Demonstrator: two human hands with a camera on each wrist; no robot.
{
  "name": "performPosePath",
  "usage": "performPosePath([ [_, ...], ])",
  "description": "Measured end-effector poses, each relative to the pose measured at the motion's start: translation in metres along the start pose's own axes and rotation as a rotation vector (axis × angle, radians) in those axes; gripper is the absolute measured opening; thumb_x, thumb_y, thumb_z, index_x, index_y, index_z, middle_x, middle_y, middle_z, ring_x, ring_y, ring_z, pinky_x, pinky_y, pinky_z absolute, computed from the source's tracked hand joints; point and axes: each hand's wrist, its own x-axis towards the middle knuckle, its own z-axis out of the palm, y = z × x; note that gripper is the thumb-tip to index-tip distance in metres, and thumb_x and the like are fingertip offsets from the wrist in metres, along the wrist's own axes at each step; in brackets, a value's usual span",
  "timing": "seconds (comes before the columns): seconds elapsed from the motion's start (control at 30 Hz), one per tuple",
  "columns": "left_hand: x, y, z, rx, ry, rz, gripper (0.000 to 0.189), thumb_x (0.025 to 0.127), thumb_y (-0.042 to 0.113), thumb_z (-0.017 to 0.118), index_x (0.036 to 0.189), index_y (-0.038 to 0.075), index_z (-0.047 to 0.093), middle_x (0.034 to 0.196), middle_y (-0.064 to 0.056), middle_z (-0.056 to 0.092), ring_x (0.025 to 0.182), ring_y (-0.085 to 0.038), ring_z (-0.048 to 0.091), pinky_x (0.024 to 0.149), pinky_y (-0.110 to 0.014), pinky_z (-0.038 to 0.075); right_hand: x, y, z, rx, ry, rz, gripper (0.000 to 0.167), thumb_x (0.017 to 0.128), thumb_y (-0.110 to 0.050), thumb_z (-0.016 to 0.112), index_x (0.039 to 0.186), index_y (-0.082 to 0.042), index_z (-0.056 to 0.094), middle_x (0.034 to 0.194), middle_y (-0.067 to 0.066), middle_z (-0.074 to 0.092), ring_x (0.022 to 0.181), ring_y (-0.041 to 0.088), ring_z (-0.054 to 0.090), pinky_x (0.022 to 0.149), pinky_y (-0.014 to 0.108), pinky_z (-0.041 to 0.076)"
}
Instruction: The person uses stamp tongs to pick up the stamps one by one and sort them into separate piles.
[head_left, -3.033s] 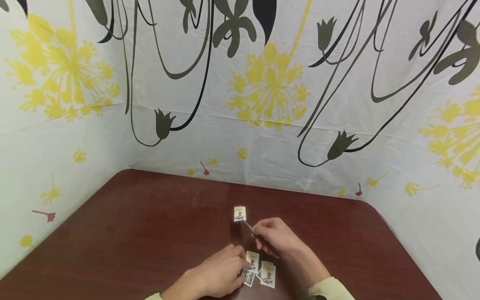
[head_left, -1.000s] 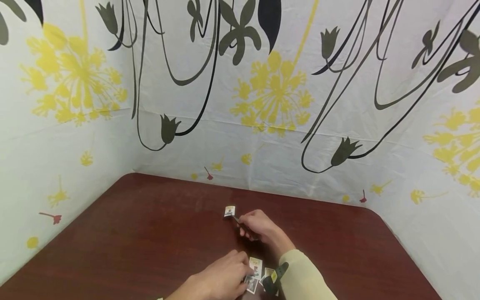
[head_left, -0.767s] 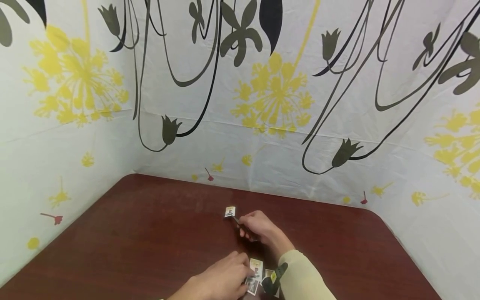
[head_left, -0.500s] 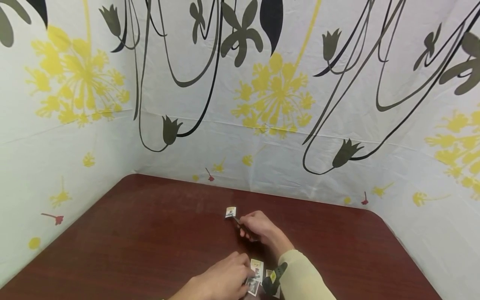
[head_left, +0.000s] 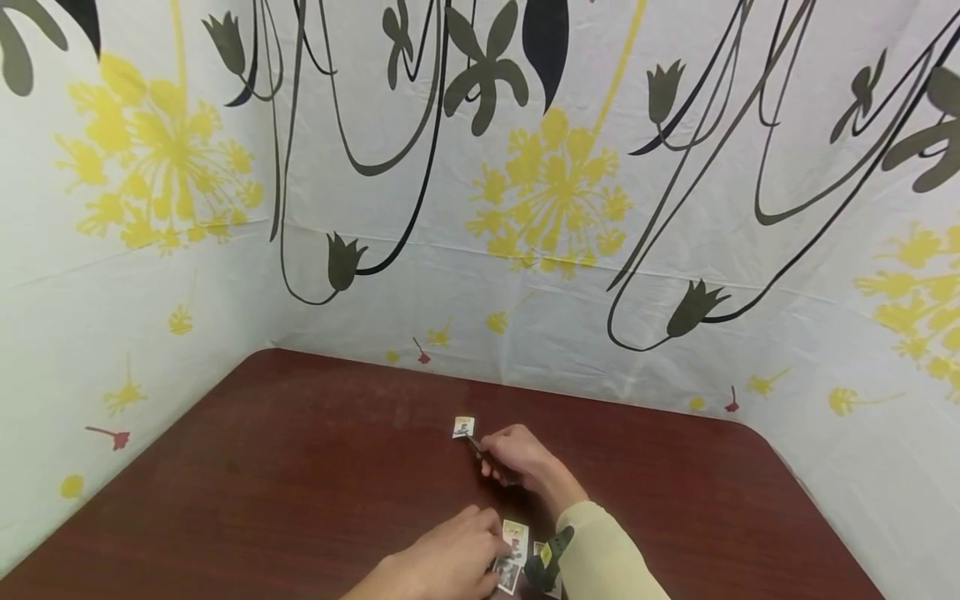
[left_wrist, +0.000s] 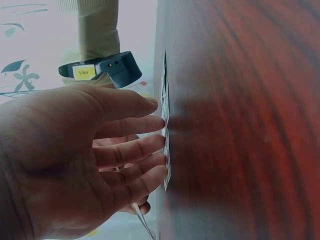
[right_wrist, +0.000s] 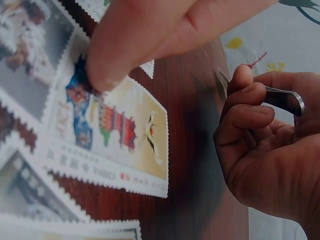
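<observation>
My right hand (head_left: 517, 454) pinches metal tweezers (right_wrist: 285, 98) between thumb and curled fingers. Their tips reach the lower edge of a small postage stamp (head_left: 463, 427) at the far middle of the table. Closer to me, the fingertips of my left hand (head_left: 453, 554) press on a group of overlapping stamps; its fingers are slightly bent in the left wrist view. One stamp there (right_wrist: 132, 132) shows a red pagoda on a yellow ground. A grey picture stamp (head_left: 507, 575) lies beside it, and others are partly hidden under the right wrist's band.
The dark red-brown tabletop (head_left: 300, 467) has rounded far corners. A white cloth (head_left: 420, 200) with yellow and grey flowers hangs along its back and sides. A black wrist camera (head_left: 543, 567) on the right arm hangs over the near stamps.
Since three seconds ago, my right hand has moved the stamp slightly left and away with the tweezers, its forearm swinging over the near stamps. Over the last second both hands stay almost still.
</observation>
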Motion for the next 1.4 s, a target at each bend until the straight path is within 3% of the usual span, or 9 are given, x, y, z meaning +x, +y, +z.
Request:
performPosePath([
  [0.1, 0.002, -0.006, 0.009, 0.007, 0.016, 0.027, 0.020, 0.093, 0.026, 0.078, 0.113, 0.028, 0.080, 0.110, 0.011, 0.063, 0.095, -0.006, 0.054, 0.087, -0.019, 0.047, 0.000, -0.001, 0.001, -0.005, -0.001, 0.008, 0.025, 0.097, -0.011, 0.056, 0.088, 0.006, 0.072, 0.057, -0.002, 0.058, 0.047, 0.007, 0.045, 0.047, 0.021, 0.038],
  [0.37, 0.017, -0.037, 0.065, 0.030, 0.115, 0.110, 0.023, 0.090, 0.032, 0.080, 0.112, 0.033, 0.078, 0.110, 0.013, 0.062, 0.095, -0.005, 0.053, 0.085, -0.019, 0.047, 0.002, 0.001, 0.002, -0.018, 0.003, 0.014, 0.026, 0.097, -0.013, 0.056, 0.083, 0.003, 0.071, 0.057, -0.002, 0.058, 0.047, 0.007, 0.044, 0.046, 0.020, 0.038],
  [0.7, 0.019, -0.039, 0.072, 0.069, 0.133, 0.130, 0.024, 0.089, 0.034, 0.081, 0.112, 0.034, 0.078, 0.110, 0.014, 0.061, 0.096, -0.004, 0.052, 0.085, -0.018, 0.047, -0.001, 0.000, 0.001, 0.009, -0.019, 0.021, 0.026, 0.096, -0.015, 0.057, 0.088, 0.004, 0.072, 0.058, -0.003, 0.059, 0.047, 0.006, 0.045, 0.046, 0.019, 0.038],
  [1.0, 0.020, -0.041, 0.076, 0.068, 0.132, 0.121, 0.024, 0.089, 0.035, 0.081, 0.113, 0.036, 0.077, 0.111, 0.015, 0.061, 0.096, -0.004, 0.052, 0.084, -0.018, 0.047, -0.005, -0.001, -0.001, -0.005, 0.022, 0.042, 0.024, 0.091, -0.018, 0.059, 0.084, 0.001, 0.072, 0.055, -0.004, 0.055, 0.045, 0.005, 0.041, 0.042, 0.018, 0.031],
  [1.13, 0.019, -0.040, 0.075, 0.055, 0.117, 0.107, 0.026, 0.089, 0.034, 0.080, 0.115, 0.035, 0.077, 0.112, 0.015, 0.061, 0.097, -0.004, 0.052, 0.085, -0.018, 0.048, -0.008, -0.001, -0.003, -0.030, 0.040, 0.042, 0.025, 0.091, -0.019, 0.061, 0.084, 0.002, 0.073, 0.054, -0.004, 0.054, 0.045, 0.006, 0.040, 0.042, 0.019, 0.029],
  [1.37, -0.001, 0.001, 0.005, 0.081, 0.067, 0.021, 0.015, 0.089, 0.027, 0.080, 0.104, 0.027, 0.079, 0.105, 0.011, 0.064, 0.092, -0.006, 0.054, 0.084, -0.017, 0.046, -0.017, -0.005, -0.010, -0.072, 0.060, 0.027, 0.029, 0.092, -0.020, 0.061, 0.088, 0.004, 0.075, 0.053, -0.003, 0.053, 0.044, 0.006, 0.039, 0.042, 0.019, 0.029],
  [1.4, -0.002, 0.003, 0.003, 0.091, 0.073, 0.025, 0.014, 0.089, 0.027, 0.080, 0.103, 0.027, 0.078, 0.104, 0.011, 0.064, 0.091, -0.006, 0.054, 0.084, -0.017, 0.046, -0.018, -0.005, -0.011, -0.077, 0.062, 0.024, 0.029, 0.092, -0.020, 0.061, 0.088, 0.004, 0.075, 0.053, -0.003, 0.053, 0.044, 0.007, 0.038, 0.042, 0.020, 0.029],
])
